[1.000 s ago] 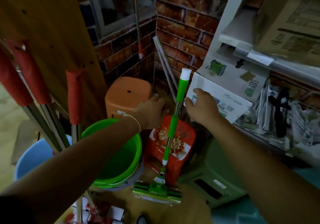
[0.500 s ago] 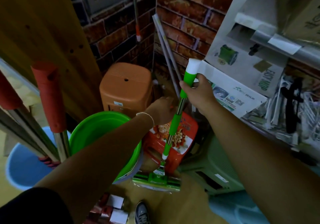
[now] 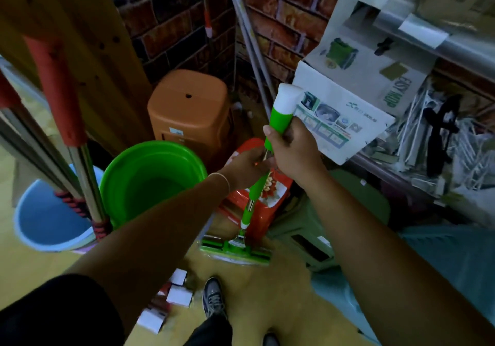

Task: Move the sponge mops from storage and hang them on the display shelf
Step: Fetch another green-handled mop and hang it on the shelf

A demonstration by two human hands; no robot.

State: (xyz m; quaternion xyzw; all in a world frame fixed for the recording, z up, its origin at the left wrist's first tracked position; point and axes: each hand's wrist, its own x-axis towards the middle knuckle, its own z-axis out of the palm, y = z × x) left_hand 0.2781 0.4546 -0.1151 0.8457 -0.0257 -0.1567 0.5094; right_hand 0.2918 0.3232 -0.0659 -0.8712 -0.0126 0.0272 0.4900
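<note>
Moved: both hands had climbed the sponge mop (image 3: 258,184) since the earlier frames, the right from beside it to around it.
Mop: stood at 12 o'clock, head on the floor by the green bucket (image 3: 150,182).
Handling: judged light, stiff, top-heavy when lifted; best held at the green grip.
Right hand (image 3: 292,150): clenched round the grip.
Left hand (image 3: 245,168): pinched the shaft below.

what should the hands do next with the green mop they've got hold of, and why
Probably lift it straight up. The right hand grips the green-and-white sponge mop near its top, the left hand holds the pole below, and its head sits low among the red plastic stool and green plastic bucket.
</note>
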